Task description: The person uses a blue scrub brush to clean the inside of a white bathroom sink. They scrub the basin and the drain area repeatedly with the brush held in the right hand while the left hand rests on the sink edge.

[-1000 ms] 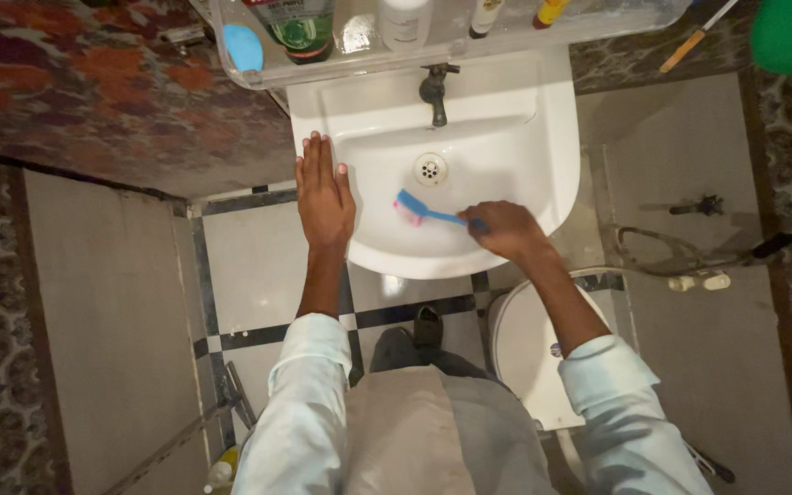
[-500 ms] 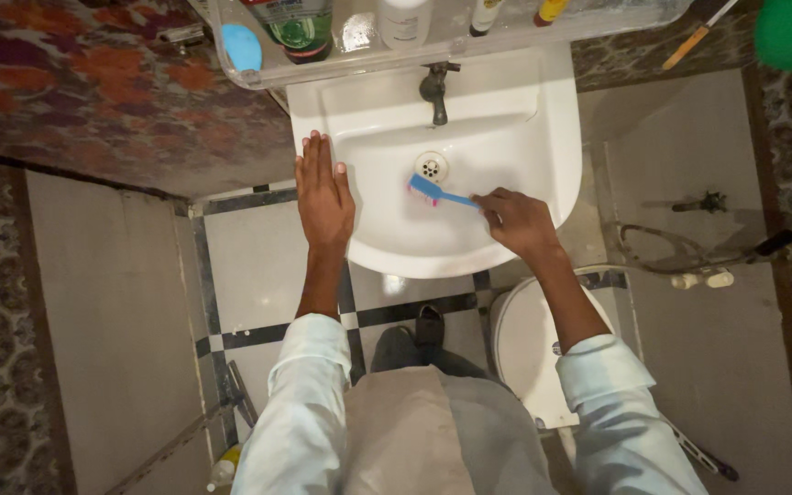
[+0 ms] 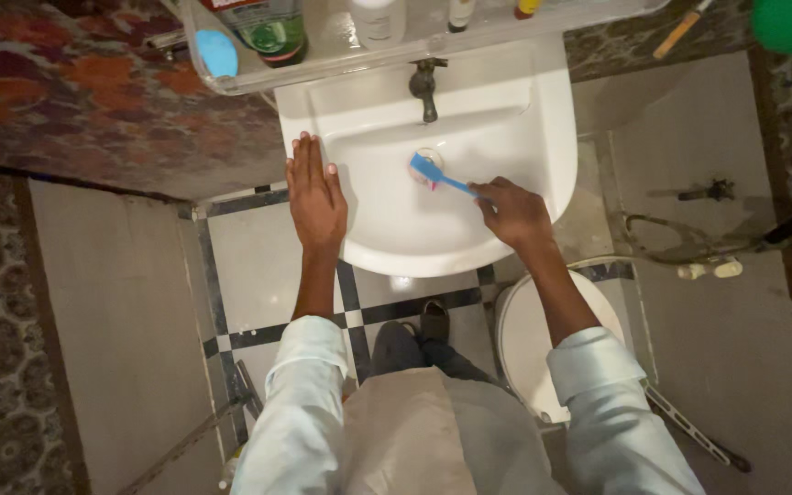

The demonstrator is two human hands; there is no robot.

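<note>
My right hand (image 3: 517, 214) grips the handle of a blue brush (image 3: 433, 172). The brush head rests on the drain at the bottom of the white sink (image 3: 543, 137). My left hand (image 3: 315, 194) lies flat, fingers together, on the sink's left rim. A dark tap (image 3: 424, 87) stands at the back of the basin, just beyond the brush head.
A clear shelf (image 3: 341, 69) above the sink carries a green bottle (image 3: 268, 32), a blue soap (image 3: 218, 53) and other containers. A white toilet (image 3: 529, 335) stands at the lower right. Patterned tiled walls lie on both sides, with checked floor tiles (image 3: 258, 275) below.
My right hand has pushed the brush from the near left side of the basin up to the drain. My left hand stays on the rim.
</note>
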